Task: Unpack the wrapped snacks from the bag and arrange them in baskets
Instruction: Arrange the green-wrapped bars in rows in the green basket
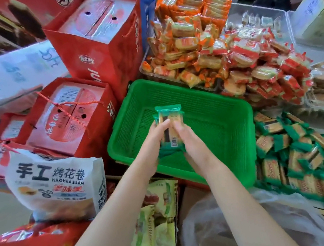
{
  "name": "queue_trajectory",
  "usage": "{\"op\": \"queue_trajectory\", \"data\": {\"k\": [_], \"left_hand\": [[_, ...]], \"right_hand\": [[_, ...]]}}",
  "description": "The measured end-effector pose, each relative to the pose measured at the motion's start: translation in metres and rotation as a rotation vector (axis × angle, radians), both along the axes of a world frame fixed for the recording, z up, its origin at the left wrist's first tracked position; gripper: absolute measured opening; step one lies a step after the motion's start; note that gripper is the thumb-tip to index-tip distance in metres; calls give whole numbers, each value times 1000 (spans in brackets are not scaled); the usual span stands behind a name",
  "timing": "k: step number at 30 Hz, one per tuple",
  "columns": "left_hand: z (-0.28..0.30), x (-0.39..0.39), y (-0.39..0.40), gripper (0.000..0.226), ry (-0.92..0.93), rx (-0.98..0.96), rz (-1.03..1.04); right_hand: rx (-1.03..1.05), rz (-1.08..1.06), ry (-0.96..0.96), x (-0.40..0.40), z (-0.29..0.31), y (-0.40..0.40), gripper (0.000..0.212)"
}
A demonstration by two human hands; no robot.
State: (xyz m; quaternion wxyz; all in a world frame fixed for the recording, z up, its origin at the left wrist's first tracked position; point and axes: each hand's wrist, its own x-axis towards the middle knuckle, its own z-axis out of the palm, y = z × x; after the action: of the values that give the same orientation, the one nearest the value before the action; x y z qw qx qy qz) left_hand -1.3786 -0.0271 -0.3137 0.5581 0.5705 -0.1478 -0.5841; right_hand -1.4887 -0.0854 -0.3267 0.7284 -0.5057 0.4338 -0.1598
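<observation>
A green plastic basket (214,109) stands in the middle of the view. Over its near left part, both hands hold a small stack of green-wrapped snacks (168,115). My left hand (151,144) grips the stack from the left and my right hand (192,141) grips it from the right. A pile of the same green-wrapped snacks (298,160) lies to the right of the basket. A clear plastic bag (209,231) sits below my arms at the bottom centre; its contents are hidden.
Orange-wrapped snacks (192,38) and red-wrapped snacks (265,66) are heaped in trays behind the basket. Red gift boxes (74,114) crowd the left side, with a white snack bag (55,183) in front of them. Yellow-green packets (155,216) lie at the bottom.
</observation>
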Motion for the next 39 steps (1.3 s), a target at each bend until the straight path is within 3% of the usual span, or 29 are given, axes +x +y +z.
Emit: {"op": "queue_trajectory", "data": {"k": [2, 3, 6, 9, 13, 19, 24, 27, 33, 36, 39], "left_hand": [[-4, 14, -8, 61, -119, 52, -41], [-7, 23, -14, 66, -242, 110, -67], [-39, 56, -21, 75, -648, 282, -46], [-78, 80, -3, 68, -1181, 315, -230], [-89, 81, 7, 71, -1486, 312, -206], [-101, 96, 16, 50, -1381, 45, -24], [-103, 93, 16, 52, -1294, 26, 104], [-103, 93, 16, 50, -1274, 48, 100], [-98, 95, 16, 51, -1273, 76, 89], [-98, 95, 16, 50, -1273, 84, 75], [-96, 94, 17, 52, -1271, 82, 70]], "right_hand": [[23, 106, 2, 9, -8, -6, 44], [29, 93, 17, 15, -13, -10, 45], [31, -27, 171, 39, -32, -31, 77], [56, -91, 448, 63, -58, -61, 116], [-75, 27, 644, 95, -77, -90, 91], [-222, 42, 763, 131, -112, -107, 103], [-207, 4, 826, 133, -129, -97, 104], [-164, -9, 779, 138, -128, -93, 100], [-99, -161, 536, 147, -125, -94, 66], [-114, -122, 513, 142, -129, -85, 74], [51, -62, 516, 130, -128, -76, 81]]}}
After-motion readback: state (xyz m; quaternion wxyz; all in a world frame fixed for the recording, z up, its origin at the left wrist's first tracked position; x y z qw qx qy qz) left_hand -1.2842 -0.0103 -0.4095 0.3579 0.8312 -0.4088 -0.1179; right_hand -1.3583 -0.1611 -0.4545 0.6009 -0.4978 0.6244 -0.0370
